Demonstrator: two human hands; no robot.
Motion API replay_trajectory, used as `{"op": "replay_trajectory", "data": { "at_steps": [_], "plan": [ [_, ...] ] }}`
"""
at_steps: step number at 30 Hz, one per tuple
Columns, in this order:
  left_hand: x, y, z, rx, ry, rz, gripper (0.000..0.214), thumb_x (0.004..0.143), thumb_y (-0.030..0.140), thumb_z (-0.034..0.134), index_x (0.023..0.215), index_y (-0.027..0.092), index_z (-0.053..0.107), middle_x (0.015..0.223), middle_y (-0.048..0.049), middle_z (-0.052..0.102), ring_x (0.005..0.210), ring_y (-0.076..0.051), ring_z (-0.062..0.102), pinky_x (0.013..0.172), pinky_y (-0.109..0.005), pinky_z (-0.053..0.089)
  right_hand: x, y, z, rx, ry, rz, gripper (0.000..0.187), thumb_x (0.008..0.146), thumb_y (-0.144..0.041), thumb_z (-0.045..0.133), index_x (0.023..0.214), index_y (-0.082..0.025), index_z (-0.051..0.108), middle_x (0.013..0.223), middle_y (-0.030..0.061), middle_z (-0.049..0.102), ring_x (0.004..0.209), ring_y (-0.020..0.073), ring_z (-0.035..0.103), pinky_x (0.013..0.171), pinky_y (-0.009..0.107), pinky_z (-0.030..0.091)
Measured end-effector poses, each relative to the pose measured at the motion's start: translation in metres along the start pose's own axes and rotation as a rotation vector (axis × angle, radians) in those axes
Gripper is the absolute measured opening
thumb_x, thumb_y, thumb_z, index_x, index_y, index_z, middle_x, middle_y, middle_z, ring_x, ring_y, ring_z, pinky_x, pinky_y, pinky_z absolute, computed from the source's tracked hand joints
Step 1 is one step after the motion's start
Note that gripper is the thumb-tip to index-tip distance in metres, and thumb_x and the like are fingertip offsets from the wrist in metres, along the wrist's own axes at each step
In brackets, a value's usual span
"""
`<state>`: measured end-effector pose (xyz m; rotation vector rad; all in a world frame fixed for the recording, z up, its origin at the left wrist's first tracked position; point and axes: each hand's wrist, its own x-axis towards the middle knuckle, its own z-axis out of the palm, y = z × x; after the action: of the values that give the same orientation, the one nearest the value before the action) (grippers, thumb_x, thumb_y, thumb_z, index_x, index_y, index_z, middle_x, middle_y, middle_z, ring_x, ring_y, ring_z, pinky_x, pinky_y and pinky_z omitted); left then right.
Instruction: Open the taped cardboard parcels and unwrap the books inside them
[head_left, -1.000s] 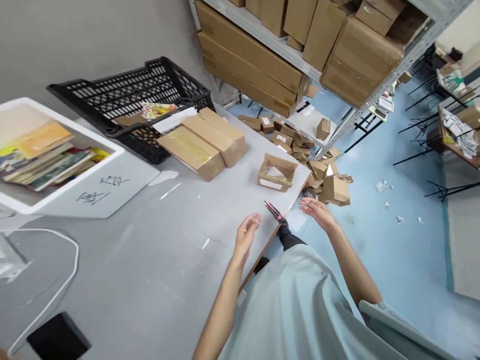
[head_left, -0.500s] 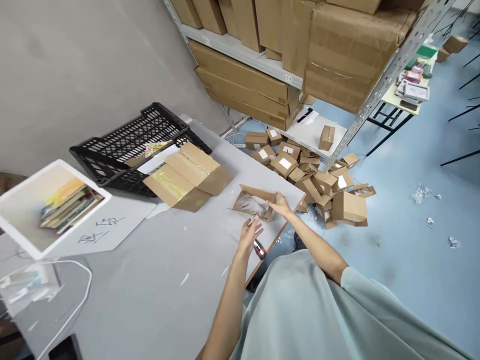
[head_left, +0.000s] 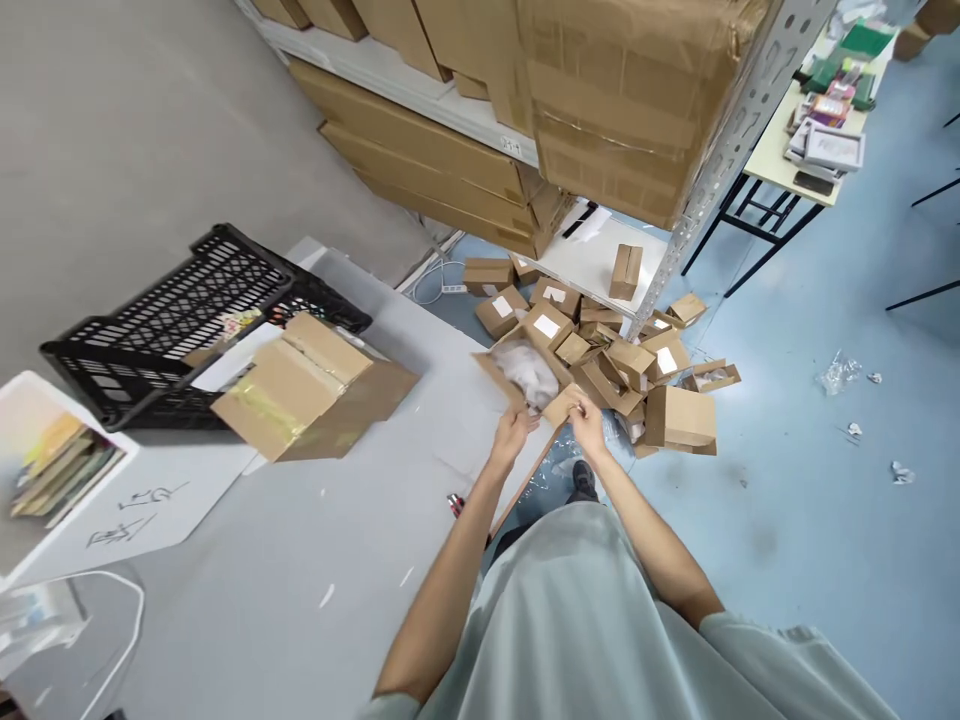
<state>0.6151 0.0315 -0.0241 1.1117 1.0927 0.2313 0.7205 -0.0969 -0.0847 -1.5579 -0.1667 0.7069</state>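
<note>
An open cardboard box (head_left: 489, 372) is at the far corner of the grey table, with a bundle in whitish plastic wrap (head_left: 529, 372) inside it. My right hand (head_left: 588, 424) pinches the flap at the box's near right side. At the near edge of the same box, my left hand (head_left: 513, 434) has its fingers curled against the cardboard, next to the plastic. A red and black tool (head_left: 455, 504), partly hidden behind my left forearm, lies on the table.
A larger carton (head_left: 322, 385) stands beside a black plastic crate (head_left: 172, 315) on the grey table (head_left: 300, 600). Many small boxes (head_left: 667, 352) are heaped on the floor past the table's end. Behind them rises a metal shelf (head_left: 450, 100) loaded with cartons.
The box has been turned and shifted toward the table's corner. My right hand has taken hold of its flap, and my left hand, spread before, has closed at its near edge. The view has swung right.
</note>
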Motion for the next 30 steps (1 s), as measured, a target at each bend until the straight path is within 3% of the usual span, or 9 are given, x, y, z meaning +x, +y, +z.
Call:
{"op": "replay_trajectory", "data": {
  "at_steps": [3, 5, 7, 9, 13, 17, 24, 27, 30],
  "plan": [
    [0.034, 0.040, 0.047, 0.007, -0.091, 0.071, 0.039, 0.092, 0.040, 0.079, 0.124, 0.019, 0.071, 0.135, -0.0151, 0.078, 0.128, -0.034, 0.075, 0.118, -0.056, 0.056, 0.034, -0.027, -0.023, 0.194, 0.082, 0.048, 0.092, 0.084, -0.052, 0.074, 0.169, -0.026, 0.050, 0.127, 0.0077, 0.076, 0.099, 0.0234, 0.077, 0.098, 0.043, 0.066],
    [0.044, 0.055, 0.069, 0.057, -0.172, 0.154, 0.051, 0.092, 0.040, 0.079, 0.138, 0.020, 0.070, 0.151, -0.0171, 0.070, 0.142, -0.036, 0.066, 0.122, -0.056, 0.052, 0.051, -0.042, -0.035, 0.256, 0.129, 0.081, 0.103, 0.081, -0.053, 0.078, 0.174, -0.028, 0.040, 0.140, 0.0088, 0.073, 0.100, 0.0224, 0.079, 0.100, 0.043, 0.066],
    [0.040, 0.056, 0.079, 0.094, -0.255, 0.222, 0.058, 0.093, 0.043, 0.079, 0.145, 0.021, 0.068, 0.160, -0.0180, 0.064, 0.149, -0.037, 0.060, 0.124, -0.055, 0.050, 0.058, -0.051, -0.047, 0.273, 0.179, 0.112, 0.098, 0.082, -0.051, 0.078, 0.171, -0.027, 0.044, 0.141, 0.0093, 0.074, 0.099, 0.0216, 0.080, 0.102, 0.043, 0.065],
    [0.026, 0.041, 0.074, 0.102, -0.301, 0.255, 0.060, 0.092, 0.047, 0.078, 0.145, 0.021, 0.070, 0.161, -0.0175, 0.064, 0.149, -0.036, 0.061, 0.125, -0.053, 0.049, 0.055, -0.055, -0.057, 0.283, 0.195, 0.128, 0.086, 0.083, -0.048, 0.079, 0.161, -0.025, 0.053, 0.136, 0.0098, 0.077, 0.100, 0.0215, 0.082, 0.105, 0.043, 0.065],
    [-0.020, -0.010, 0.030, 0.099, -0.231, 0.209, 0.054, 0.087, 0.051, 0.079, 0.131, 0.020, 0.078, 0.147, -0.0159, 0.074, 0.137, -0.036, 0.070, 0.124, -0.053, 0.050, 0.029, -0.054, -0.067, 0.248, 0.097, 0.131, 0.059, 0.082, -0.049, 0.083, 0.134, -0.025, 0.068, 0.129, 0.0108, 0.081, 0.104, 0.0231, 0.083, 0.103, 0.042, 0.065],
    [-0.067, -0.055, -0.025, 0.003, -0.039, 0.086, 0.052, 0.080, 0.057, 0.083, 0.116, 0.019, 0.081, 0.137, -0.0174, 0.078, 0.128, -0.037, 0.074, 0.117, -0.056, 0.055, 0.003, -0.047, -0.049, 0.170, -0.071, 0.182, 0.049, 0.082, -0.052, 0.084, 0.121, -0.026, 0.072, 0.121, 0.0103, 0.083, 0.102, 0.0249, 0.083, 0.096, 0.042, 0.066],
    [-0.138, -0.088, -0.110, -0.298, 0.245, -0.011, 0.066, 0.073, 0.068, 0.090, 0.118, 0.022, 0.080, 0.137, -0.0175, 0.079, 0.123, -0.036, 0.076, 0.113, -0.054, 0.057, -0.044, -0.022, 0.049, -0.056, -0.469, 0.339, 0.049, 0.076, -0.056, 0.085, 0.112, -0.024, 0.077, 0.113, 0.0115, 0.085, 0.095, 0.0255, 0.081, 0.093, 0.042, 0.063],
    [-0.164, -0.096, -0.148, -0.343, 0.333, 0.005, 0.069, 0.075, 0.071, 0.088, 0.123, 0.022, 0.079, 0.141, -0.0183, 0.077, 0.126, -0.036, 0.076, 0.116, -0.054, 0.055, -0.070, -0.022, 0.098, -0.138, -0.653, 0.357, 0.052, 0.076, -0.060, 0.087, 0.112, -0.024, 0.077, 0.112, 0.0113, 0.085, 0.096, 0.0259, 0.082, 0.096, 0.043, 0.061],
    [-0.184, -0.102, -0.186, -0.382, 0.363, 0.052, 0.073, 0.076, 0.074, 0.086, 0.126, 0.022, 0.077, 0.145, -0.0192, 0.075, 0.129, -0.037, 0.075, 0.118, -0.054, 0.053, -0.098, -0.026, 0.144, -0.166, -0.751, 0.340, 0.053, 0.077, -0.062, 0.087, 0.114, -0.024, 0.078, 0.115, 0.0104, 0.084, 0.099, 0.0251, 0.081, 0.100, 0.043, 0.060]
  ]
}}
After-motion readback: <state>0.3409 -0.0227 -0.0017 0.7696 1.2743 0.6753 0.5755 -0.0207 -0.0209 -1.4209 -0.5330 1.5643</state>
